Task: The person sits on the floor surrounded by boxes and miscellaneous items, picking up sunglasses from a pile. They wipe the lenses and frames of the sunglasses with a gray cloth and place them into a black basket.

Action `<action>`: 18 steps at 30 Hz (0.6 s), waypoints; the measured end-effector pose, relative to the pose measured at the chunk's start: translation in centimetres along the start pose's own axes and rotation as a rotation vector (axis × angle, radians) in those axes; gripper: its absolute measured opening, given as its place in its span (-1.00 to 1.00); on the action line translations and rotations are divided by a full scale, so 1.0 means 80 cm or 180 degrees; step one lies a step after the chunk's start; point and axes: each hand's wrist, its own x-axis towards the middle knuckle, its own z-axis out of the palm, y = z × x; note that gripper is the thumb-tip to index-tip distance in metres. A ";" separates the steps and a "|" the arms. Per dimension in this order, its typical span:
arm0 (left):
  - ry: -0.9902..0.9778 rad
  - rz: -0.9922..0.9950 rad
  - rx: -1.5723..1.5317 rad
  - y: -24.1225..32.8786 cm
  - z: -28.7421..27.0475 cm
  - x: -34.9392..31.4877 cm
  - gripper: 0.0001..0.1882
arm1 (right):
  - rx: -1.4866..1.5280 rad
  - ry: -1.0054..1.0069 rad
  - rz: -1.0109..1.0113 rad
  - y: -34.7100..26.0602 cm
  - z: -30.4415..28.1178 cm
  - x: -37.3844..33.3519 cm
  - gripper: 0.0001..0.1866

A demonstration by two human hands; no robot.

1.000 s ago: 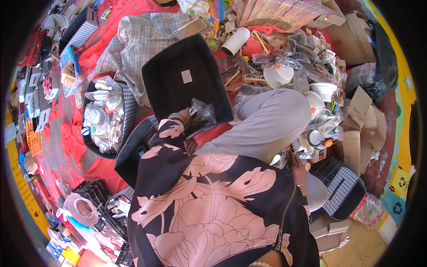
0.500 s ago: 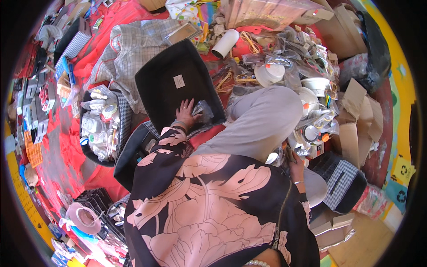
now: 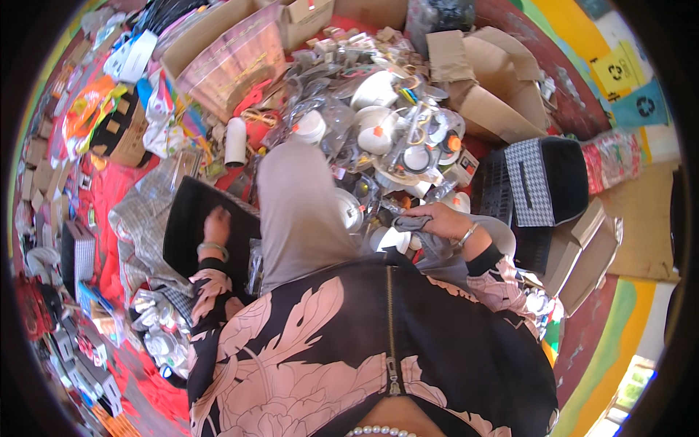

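My left hand point(image 3: 216, 225) is over the inside of a black fabric box point(image 3: 186, 218), at the left of my raised knee. Motion smears its fingers, so whether it touches the lining is unclear. A clear plastic packet point(image 3: 255, 266) lies by the box's near edge. My right hand point(image 3: 443, 218) is closed on a crumpled grey cloth point(image 3: 416, 223), right of my knee. Close below that cloth lies a white object point(image 3: 393, 240), partly hidden among other small items. Around it spreads a heap of plastic-wrapped goods, with white round dishes point(image 3: 378, 130) on top.
Opened cardboard boxes point(image 3: 502, 80) stand behind the heap. At the right are a black crate point(image 3: 494, 189) and a black box with a houndstooth band point(image 3: 531, 178). A bin of small packaged items point(image 3: 162, 339) stands at the left, beside a checked cloth point(image 3: 138, 226).
The view has swung right. The black box now appears more tilted, and my left hand, flat in it before, is blurred. My right hand with the grey cloth has come forward into clearer view.
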 end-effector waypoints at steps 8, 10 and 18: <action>0.0295 0.1964 -0.0288 0.457 -0.081 0.148 -0.76 | -0.0446 -0.0470 -0.0065 0.033 -0.046 -0.021 -0.61; -0.0801 0.1484 -0.0885 0.522 -0.009 0.151 -0.75 | -0.0691 -0.0485 0.0002 0.000 -0.040 -0.018 -0.60; -0.1892 0.0545 0.0066 0.562 0.309 0.113 -0.59 | -0.1164 -0.0597 -0.0298 0.025 -0.008 -0.016 -0.74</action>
